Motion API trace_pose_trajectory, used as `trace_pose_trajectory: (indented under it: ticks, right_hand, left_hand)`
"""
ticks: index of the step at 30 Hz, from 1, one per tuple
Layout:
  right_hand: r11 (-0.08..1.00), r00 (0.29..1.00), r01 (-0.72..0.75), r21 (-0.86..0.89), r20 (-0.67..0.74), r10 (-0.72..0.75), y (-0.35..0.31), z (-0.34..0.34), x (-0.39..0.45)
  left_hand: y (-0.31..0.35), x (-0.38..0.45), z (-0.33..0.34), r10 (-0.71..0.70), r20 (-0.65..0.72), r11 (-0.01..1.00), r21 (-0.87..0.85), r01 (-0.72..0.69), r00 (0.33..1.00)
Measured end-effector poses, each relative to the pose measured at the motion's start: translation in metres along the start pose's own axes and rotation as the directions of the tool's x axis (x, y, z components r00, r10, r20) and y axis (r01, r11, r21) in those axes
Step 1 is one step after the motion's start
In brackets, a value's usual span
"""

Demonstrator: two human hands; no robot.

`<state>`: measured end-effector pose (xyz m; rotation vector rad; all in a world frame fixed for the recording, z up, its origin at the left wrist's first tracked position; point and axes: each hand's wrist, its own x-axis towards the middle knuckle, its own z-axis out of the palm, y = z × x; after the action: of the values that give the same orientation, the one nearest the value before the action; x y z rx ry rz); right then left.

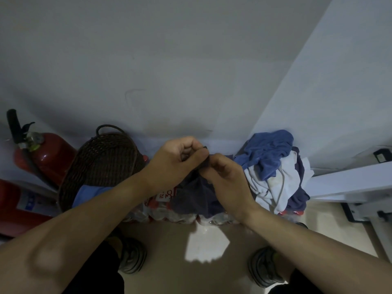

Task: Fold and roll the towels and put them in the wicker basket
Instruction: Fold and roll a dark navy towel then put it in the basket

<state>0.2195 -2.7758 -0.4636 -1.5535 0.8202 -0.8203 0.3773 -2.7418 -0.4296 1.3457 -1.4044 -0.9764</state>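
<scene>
Dark towel pinched by its top edge, hanging lengthwise toward 6 o'clock

The dark towel (196, 196) is gripped by both hands, left hand (178, 160) and right hand (224, 177) touching; the wicker basket (101, 164) lies at 9 o'clock (left hand nearer), the towel pile (273, 166) at 3.

Both hands, left hand (180, 160) and right hand (224, 175), pinch a dark towel (197, 196) between the wicker basket (101, 164) and a towel pile (273, 166).
</scene>
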Motion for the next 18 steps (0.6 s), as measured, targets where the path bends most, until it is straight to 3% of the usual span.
trace_pose_trajectory:
  ticks: [3,5,8,12,14,18]
  right_hand:
    - [0.942,0.985,-0.173,0.289,0.06,0.162,-0.007,-0.003,0.006]
    - [0.906,0.972,-0.235,0.351,0.115,0.207,-0.014,-0.007,0.008]
    - [0.968,0.976,-0.134,0.213,0.196,0.092,-0.018,-0.017,0.008]
    - [0.975,0.944,0.11,-0.192,0.327,-0.042,-0.016,-0.033,0.008]
    - [0.969,0.949,0.091,-0.231,0.316,-0.013,-0.012,-0.036,0.004]
    - [0.98,0.991,-0.038,-0.195,0.116,0.062,-0.006,-0.022,-0.002]
  left_hand:
    - [-0.003,0.005,-0.007,0.009,-0.068,0.997,0.073,-0.004,0.998]
    - [-0.005,0.008,-0.012,0.011,-0.096,0.992,0.128,0.002,0.995]
    - [-0.002,0.01,-0.015,-0.018,-0.145,0.996,0.089,0.032,0.989]
    - [0.01,0.015,-0.021,-0.016,-0.201,1.0,-0.025,0.011,0.98]
    - [0.013,0.014,-0.02,-0.045,-0.18,0.996,-0.089,0.029,0.983]
    - [0.013,0.007,-0.005,-0.073,-0.067,0.994,-0.082,0.068,0.995]
